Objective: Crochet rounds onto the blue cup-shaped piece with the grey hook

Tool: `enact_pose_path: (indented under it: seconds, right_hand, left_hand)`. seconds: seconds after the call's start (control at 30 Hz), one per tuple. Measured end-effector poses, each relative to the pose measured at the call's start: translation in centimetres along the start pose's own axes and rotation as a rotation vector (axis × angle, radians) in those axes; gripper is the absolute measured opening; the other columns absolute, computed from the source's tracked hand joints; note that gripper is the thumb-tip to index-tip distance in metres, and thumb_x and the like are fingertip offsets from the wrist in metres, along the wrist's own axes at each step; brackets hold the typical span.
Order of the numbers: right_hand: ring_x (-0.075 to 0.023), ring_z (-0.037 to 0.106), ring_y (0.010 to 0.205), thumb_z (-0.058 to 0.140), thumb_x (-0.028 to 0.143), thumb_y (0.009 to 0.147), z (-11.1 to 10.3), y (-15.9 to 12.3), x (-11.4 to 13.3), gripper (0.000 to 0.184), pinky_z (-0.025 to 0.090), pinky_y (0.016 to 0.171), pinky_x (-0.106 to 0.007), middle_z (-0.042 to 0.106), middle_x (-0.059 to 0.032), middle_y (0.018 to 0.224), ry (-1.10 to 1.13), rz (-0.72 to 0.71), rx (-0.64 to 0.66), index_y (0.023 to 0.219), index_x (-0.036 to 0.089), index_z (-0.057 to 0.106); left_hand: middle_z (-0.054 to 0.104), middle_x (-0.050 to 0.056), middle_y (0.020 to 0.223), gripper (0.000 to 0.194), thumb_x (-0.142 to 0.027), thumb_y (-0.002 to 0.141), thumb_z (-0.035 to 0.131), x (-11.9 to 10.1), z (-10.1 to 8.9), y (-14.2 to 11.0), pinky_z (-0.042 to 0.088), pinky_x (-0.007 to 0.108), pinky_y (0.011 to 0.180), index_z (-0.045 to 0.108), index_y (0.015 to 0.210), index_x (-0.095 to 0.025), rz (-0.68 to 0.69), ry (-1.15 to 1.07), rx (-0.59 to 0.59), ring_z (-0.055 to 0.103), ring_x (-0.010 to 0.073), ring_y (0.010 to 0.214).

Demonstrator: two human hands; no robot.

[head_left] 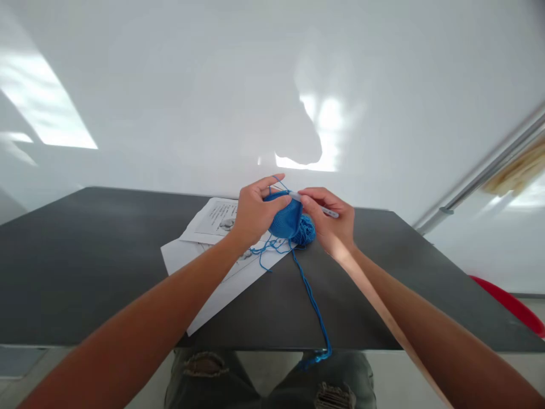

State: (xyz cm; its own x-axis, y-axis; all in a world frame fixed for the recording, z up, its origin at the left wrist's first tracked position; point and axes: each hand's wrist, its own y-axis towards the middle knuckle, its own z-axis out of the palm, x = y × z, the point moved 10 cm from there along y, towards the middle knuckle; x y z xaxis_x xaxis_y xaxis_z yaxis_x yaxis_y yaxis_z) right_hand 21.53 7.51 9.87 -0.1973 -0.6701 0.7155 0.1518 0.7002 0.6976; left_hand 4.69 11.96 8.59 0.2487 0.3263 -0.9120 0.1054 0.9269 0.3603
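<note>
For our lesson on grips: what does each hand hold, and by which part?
The left hand holds the blue yarn piece near its upper edge. The right hand holds the pale, slim tool by its middle, with part showing either side.

Your left forearm (166, 307) and right forearm (409, 312) slant from the lower corners; your left hand (254, 211) and right hand (336, 221) nearly meet mid-frame, left index finger (271, 180) extended.
</note>
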Motion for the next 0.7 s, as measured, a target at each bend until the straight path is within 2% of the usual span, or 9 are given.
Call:
enact_pose_path:
  seconds: [0.1,0.2,0.33,0.47,0.53,0.6,0.7]
  right_hand:
    - [-0.0182,0.073,0.096,0.079,0.035,0.091,0.2,-0.6,-0.7,0.012,0.059,0.09,-0.035,0.079,-0.0032,0.1,-0.007,-0.006,0.006,0.095,0.025,0.083]
    - [-0.0179,0.073,0.09,0.08,0.038,0.09,0.3,-1.6,-2.7,0.015,0.06,0.084,-0.033,0.079,-0.0034,0.096,0.034,0.08,-0.018,0.094,0.024,0.084]
    - [-0.0151,0.07,0.074,0.085,0.047,0.085,0.8,-3.0,-6.1,0.025,0.061,0.068,-0.028,0.078,-0.0031,0.086,0.185,0.313,0.009,0.093,0.022,0.084]
    - [-0.0167,0.072,0.077,0.088,0.05,0.081,0.6,-3.8,-7.2,0.03,0.064,0.068,-0.03,0.079,-0.0042,0.089,0.264,0.418,0.01,0.091,0.022,0.084]
    - [-0.0164,0.072,0.075,0.087,0.049,0.083,0.4,-3.8,-6.9,0.029,0.064,0.068,-0.03,0.079,-0.004,0.088,0.224,0.392,0.018,0.091,0.021,0.084]
    - [-0.0159,0.072,0.074,0.084,0.044,0.088,0.2,-3.6,-5.9,0.023,0.064,0.069,-0.03,0.079,-0.0035,0.086,0.134,0.304,0.036,0.093,0.022,0.083]
    - [-0.0186,0.074,0.089,0.08,0.03,0.092,0.3,-3.4,-2.8,0.008,0.064,0.077,-0.033,0.079,-0.0054,0.098,-0.053,0.033,0.05,0.096,0.023,0.083]
  left_hand:
    - [0.075,0.0,0.08,0.081,-0.026,0.071,0.09,1.4,-0.4,-0.5,0.044,0.024,0.052,0.065,0.147,-0.016,-0.039,0.0,0.021,0.051,0.0076,0.055]
    - [0.076,0.0,0.085,0.087,-0.024,0.07,0.091,3.0,-0.7,-1.3,0.047,0.023,0.057,0.062,0.151,-0.021,-0.104,-0.037,0.057,0.058,0.0093,0.062]
    - [0.078,0.002,0.086,0.08,-0.023,0.066,0.093,5.2,-1.3,-2.4,0.053,0.026,0.062,0.069,0.142,-0.017,-0.284,-0.188,0.037,0.067,0.0138,0.067]
    - [0.079,0.005,0.085,0.069,-0.019,0.059,0.095,5.9,-1.4,-2.8,0.053,0.027,0.061,0.077,0.126,-0.014,-0.344,-0.245,0.003,0.069,0.0166,0.068]
    - [0.079,0.005,0.083,0.067,-0.02,0.059,0.096,6.0,-1.4,-3.0,0.053,0.027,0.061,0.078,0.123,-0.015,-0.343,-0.231,-0.016,0.07,0.0169,0.067]
    - [0.079,0.004,0.081,0.064,-0.021,0.059,0.096,6.0,-1.4,-3.1,0.054,0.028,0.063,0.079,0.12,-0.015,-0.326,-0.219,-0.036,0.069,0.0168,0.067]
    - [0.078,0.002,0.08,0.061,-0.019,0.06,0.094,5.5,-1.6,-3.2,0.054,0.027,0.065,0.079,0.119,-0.015,-0.267,-0.197,-0.078,0.068,0.0154,0.067]
